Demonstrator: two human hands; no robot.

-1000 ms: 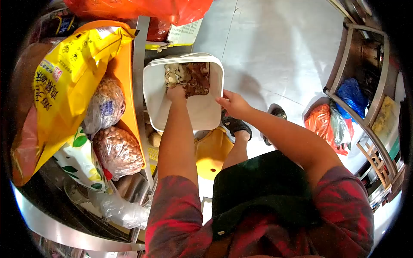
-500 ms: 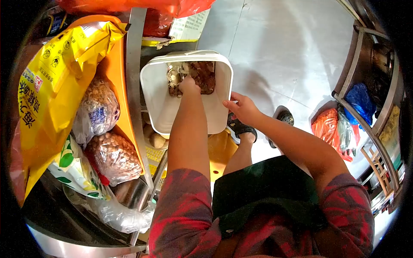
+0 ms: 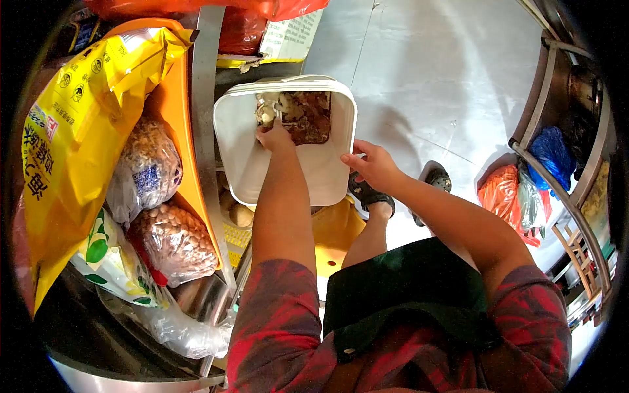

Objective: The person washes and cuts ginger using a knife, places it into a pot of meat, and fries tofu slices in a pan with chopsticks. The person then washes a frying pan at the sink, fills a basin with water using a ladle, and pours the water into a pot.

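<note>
A white square bucket (image 3: 242, 157) stands tilted toward me, with brown and pale pieces of food (image 3: 308, 118) at its bottom. My left hand (image 3: 275, 137) is inside the bucket, its fingers bent at the pale pieces on the left side of the food; what the fingertips hold is too small to make out. At the bucket's right rim is my right hand (image 3: 371, 165), its thumb and fingers closed on the edge.
Left of the bucket, an orange bin (image 3: 190, 177) holds a yellow bag (image 3: 85, 137) and clear bags of nuts (image 3: 173, 245). A metal rack (image 3: 563, 187) stands at the right, near orange (image 3: 501, 196) and blue bags (image 3: 552, 157). Yellow crate below.
My left hand has moved slightly left and down inside the bucket, from the middle of the food to the pale pieces. My right hand stays at the rim.
</note>
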